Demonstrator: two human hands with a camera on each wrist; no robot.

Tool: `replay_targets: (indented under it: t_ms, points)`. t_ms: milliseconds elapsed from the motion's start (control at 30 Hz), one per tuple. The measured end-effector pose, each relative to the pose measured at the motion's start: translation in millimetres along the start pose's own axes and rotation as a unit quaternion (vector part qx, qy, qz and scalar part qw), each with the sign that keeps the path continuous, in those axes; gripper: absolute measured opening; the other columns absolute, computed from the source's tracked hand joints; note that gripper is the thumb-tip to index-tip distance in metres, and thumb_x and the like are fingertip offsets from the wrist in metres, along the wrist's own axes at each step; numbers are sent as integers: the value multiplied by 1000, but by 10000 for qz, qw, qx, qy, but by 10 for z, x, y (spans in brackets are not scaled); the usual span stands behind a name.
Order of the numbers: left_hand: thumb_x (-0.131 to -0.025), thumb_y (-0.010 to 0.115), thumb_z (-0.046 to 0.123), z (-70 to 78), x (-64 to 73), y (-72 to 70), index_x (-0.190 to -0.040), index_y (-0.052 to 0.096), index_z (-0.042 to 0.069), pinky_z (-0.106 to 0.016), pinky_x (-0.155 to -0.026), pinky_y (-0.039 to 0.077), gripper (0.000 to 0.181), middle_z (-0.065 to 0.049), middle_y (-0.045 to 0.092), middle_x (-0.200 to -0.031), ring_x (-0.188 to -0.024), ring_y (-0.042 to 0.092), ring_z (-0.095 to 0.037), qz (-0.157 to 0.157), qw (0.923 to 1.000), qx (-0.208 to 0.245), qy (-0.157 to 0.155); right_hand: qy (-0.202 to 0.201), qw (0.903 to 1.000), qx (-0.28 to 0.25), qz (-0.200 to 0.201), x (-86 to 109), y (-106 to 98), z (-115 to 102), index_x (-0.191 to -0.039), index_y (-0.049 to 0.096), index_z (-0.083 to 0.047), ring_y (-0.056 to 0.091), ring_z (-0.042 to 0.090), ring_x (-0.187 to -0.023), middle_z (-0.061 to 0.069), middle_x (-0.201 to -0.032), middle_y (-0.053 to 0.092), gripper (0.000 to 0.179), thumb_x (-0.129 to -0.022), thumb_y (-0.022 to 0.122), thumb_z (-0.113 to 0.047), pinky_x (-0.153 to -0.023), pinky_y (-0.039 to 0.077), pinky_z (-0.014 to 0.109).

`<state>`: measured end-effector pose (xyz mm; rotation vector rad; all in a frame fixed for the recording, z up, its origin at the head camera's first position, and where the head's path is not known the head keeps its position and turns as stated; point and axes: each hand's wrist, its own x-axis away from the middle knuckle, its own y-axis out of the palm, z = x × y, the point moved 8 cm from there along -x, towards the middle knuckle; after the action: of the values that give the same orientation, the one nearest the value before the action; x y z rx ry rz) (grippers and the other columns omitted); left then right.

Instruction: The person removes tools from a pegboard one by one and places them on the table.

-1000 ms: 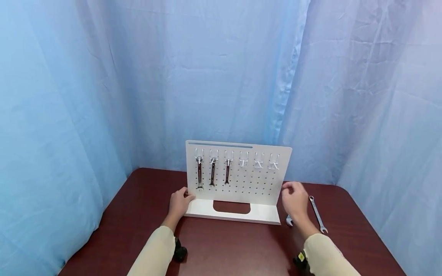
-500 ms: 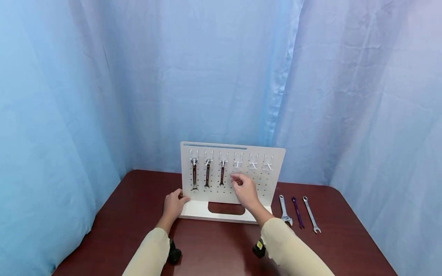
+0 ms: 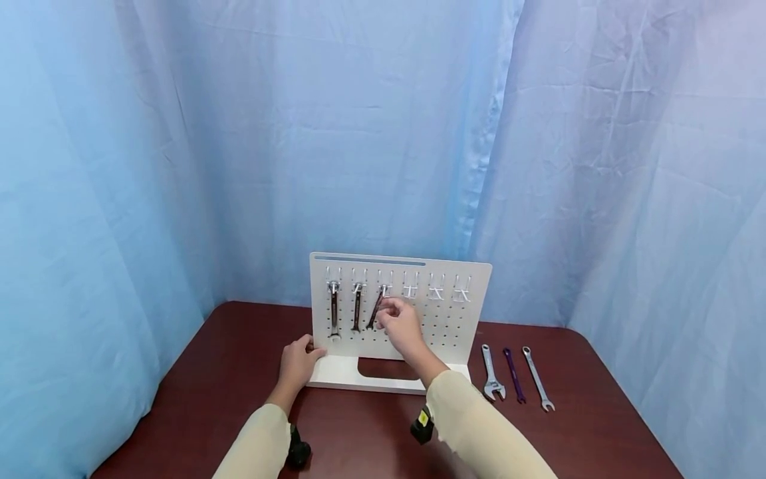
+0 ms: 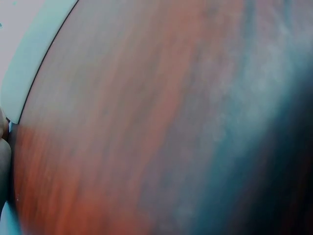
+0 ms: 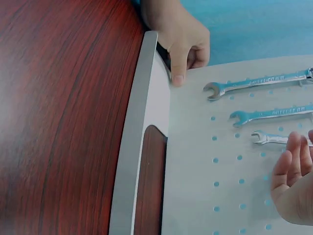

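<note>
A white pegboard stand (image 3: 439, 332) stands upright on the table. My left hand (image 3: 297, 364) grips its lower left edge, thumb on the front face. Three combination wrenches hang from its left hooks: a long wrench (image 3: 334, 313), a middle wrench (image 3: 357, 311) and a shorter wrench (image 3: 374, 316). The shorter one tilts, lower end to the left. My right hand (image 3: 402, 327) is at its right side, fingertips touching the shaft. In the right wrist view the fingers overlap the shorter wrench (image 5: 266, 138), while the thumb (image 5: 281, 171) stays apart from it.
Right of the stand lie an adjustable wrench (image 3: 491, 376), a purple wrench (image 3: 514, 376) and a silver combination wrench (image 3: 537, 378) on the dark red table (image 3: 359, 432). Three hooks (image 3: 435, 293) on the board's right side hold nothing. Blue curtains (image 3: 335, 133) surround the table.
My right hand has moved left from the board's right edge to the third wrench. That wrench hung straight before and now slants left at the bottom. My left hand keeps its hold.
</note>
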<state>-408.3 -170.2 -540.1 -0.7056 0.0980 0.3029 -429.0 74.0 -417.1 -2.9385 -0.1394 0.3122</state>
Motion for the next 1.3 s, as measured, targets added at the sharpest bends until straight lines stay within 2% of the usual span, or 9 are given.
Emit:
replay_targets:
  t_ms: [133,233,367,500,733,867,1033,1200,1300]
  points:
    - [-91,77,20,15,-5,-12,-89,65,9,-41,-70,48,17,-2,64,-78,-75,59,-20,40,9999,-4,94,130,9999,-103,-45,-10,44,-22,-108,67,5,66,19,-72,6,-85,64,17,-95,66,-6,-65,55,33]
    - [-91,78,21,22,-8,-24,-88,64,9,-41,-70,48,18,-2,65,-78,-75,60,-20,61,9999,-6,115,59,10000,7,14,-10,45,-72,-99,69,3,64,14,-72,5,-85,63,13,-95,69,-10,-62,51,26]
    - [-91,77,21,15,-3,-40,-88,64,10,-41,-71,48,18,-1,64,-78,-75,60,-20,60,10000,10,69,-29,9999,155,-9,28,48,-142,-92,70,1,66,13,-75,5,-86,64,14,-96,69,-12,-65,54,30]
    - [-91,77,20,15,3,-49,-88,64,9,-41,-71,48,17,-2,63,-78,-75,59,-20,25,10000,6,69,-42,9996,133,-251,96,71,-187,-92,68,3,69,16,-74,8,-87,64,15,-98,66,-11,-68,58,39]
    - [-92,76,20,35,27,-33,-90,64,9,-43,-72,49,16,-2,64,-79,-77,61,-20,39,9999,-12,93,-119,9988,63,-461,248,56,-290,-100,66,9,67,16,-72,17,-87,65,19,-100,63,-9,-60,52,27]
    - [-92,76,20,94,6,-40,-91,65,9,-43,-73,50,16,-2,65,-79,-78,62,-21,72,9999,51,115,-118,9988,65,-467,287,10,-365,-99,66,8,65,16,-71,14,-84,65,18,-100,63,-10,-59,50,26]
    - [-92,76,20,151,-43,-8,-90,64,9,-43,-73,49,16,-2,64,-78,-76,61,-21,49,9999,71,60,-61,9991,-61,-421,282,-95,-434,-97,68,5,57,13,-66,5,-76,60,17,-99,65,-12,-57,47,27]
    - [-93,75,22,205,-109,34,-90,63,10,-41,-72,48,17,-3,64,-79,-75,60,-21,85,9998,113,135,-207,9993,31,-316,311,-235,-567,-99,68,8,50,16,-66,2,-72,57,19,-98,66,-11,-56,44,26]
    - [-93,75,22,196,-120,37,-89,63,10,-42,-72,48,17,-4,64,-80,-76,60,-22,126,9997,145,145,-295,9989,120,-337,358,-299,-599,-98,70,4,49,16,-64,1,-72,56,16,-98,66,-12,-57,44,26]
